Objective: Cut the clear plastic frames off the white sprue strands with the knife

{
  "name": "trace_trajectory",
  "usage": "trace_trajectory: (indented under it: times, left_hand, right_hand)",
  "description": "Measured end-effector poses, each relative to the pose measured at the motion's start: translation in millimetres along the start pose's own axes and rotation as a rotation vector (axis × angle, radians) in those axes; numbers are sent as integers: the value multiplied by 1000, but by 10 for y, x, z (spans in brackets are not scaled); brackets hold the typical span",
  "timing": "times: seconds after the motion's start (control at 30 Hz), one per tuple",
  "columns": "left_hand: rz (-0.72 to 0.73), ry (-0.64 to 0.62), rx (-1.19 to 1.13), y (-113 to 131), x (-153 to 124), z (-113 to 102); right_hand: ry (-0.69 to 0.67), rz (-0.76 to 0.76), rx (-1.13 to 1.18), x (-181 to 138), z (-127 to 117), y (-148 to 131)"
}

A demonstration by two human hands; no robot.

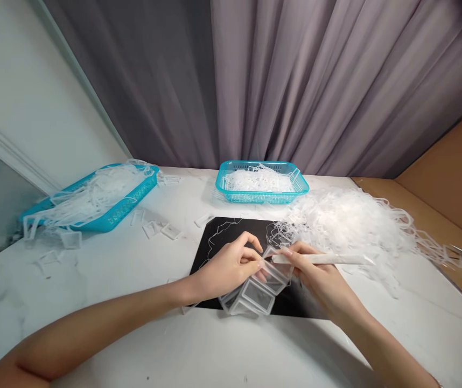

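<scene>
Forearms nearest, on the white table (174,345). Left hand (229,267) pinches a chain of clear plastic frames (257,295), which hangs below the grip onto the black mat (218,237). Right hand (320,277) is closed round a white pen-shaped tool (323,259), tip at the top frame beside the left fingertips. Reads as edge trimming; needs a steady pinch, tip off the fingers. Scrap heap (352,221) beyond the right hand, teal basket (231,195) farther.

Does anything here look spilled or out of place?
Yes. White strips overflow the left blue basket, small clear pieces lie scattered on the table beside it, and a big tangled heap sprawls loose on the right.
</scene>
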State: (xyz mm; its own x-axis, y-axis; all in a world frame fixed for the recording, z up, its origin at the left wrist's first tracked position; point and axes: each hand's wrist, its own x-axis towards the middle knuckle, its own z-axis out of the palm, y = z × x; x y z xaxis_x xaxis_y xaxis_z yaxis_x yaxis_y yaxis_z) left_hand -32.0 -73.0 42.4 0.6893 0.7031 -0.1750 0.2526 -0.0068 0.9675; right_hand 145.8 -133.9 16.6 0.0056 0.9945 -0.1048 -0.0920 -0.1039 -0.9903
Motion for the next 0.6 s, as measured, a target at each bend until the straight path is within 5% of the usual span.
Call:
trace_trajectory:
  times: [0.33,0.6]
  left_hand:
    - [75,76,221,-39,-2,13]
    - [193,116,398,-55,-21,29]
  right_hand:
    - [88,-95,-312,-56,45,-70]
    - [99,-128,-328,-62,81,-44]
